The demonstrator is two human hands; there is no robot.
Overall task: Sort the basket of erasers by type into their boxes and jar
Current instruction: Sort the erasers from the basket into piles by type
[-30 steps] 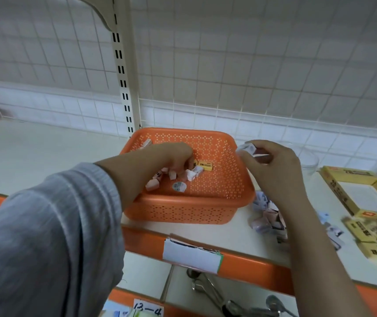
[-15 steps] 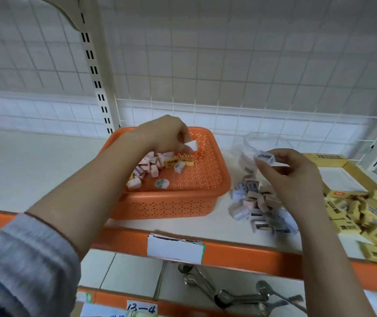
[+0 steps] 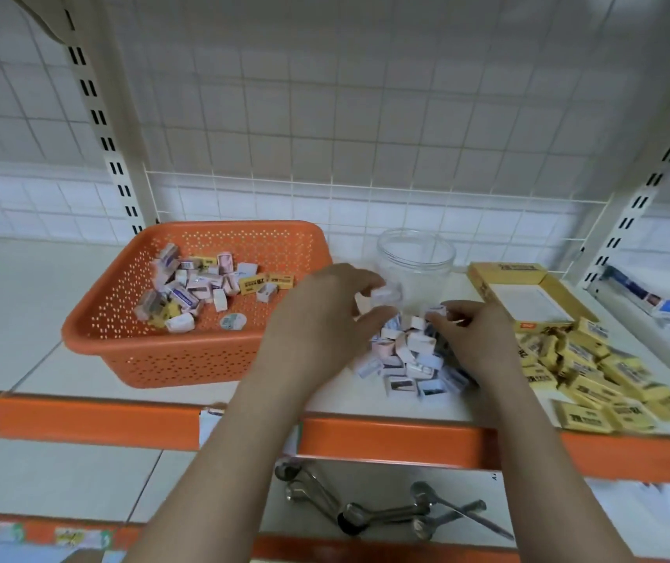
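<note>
A person's two bare hands work over a white shelf with an orange front edge. The left hand (image 3: 327, 314) pinches one small pale eraser (image 3: 384, 294) between thumb and fingertips, just above a loose pile of small paper-sleeved erasers (image 3: 410, 359) lying on the shelf. The right hand (image 3: 473, 335) pinches another small eraser (image 3: 435, 310) at its fingertips over the same pile. Just beyond the pile stands a clear, open jar (image 3: 416, 266). To the left sits an orange perforated basket (image 3: 187, 351), with a mixed scatter of small white and a few yellow erasers inside. To the right, an open yellow box (image 3: 528, 294) lies flat, and nearer lies a heap of yellow-sleeved erasers (image 3: 601, 371). These pieces look very light, firm and slightly rubbery, with smooth paper sleeves that may slide off, so a fingertip pinch across the two long sides should hold best. The jar is probably thin plastic or glass and easily tipped; dropping erasers in from above seems safer than pushing against its rim.
</note>
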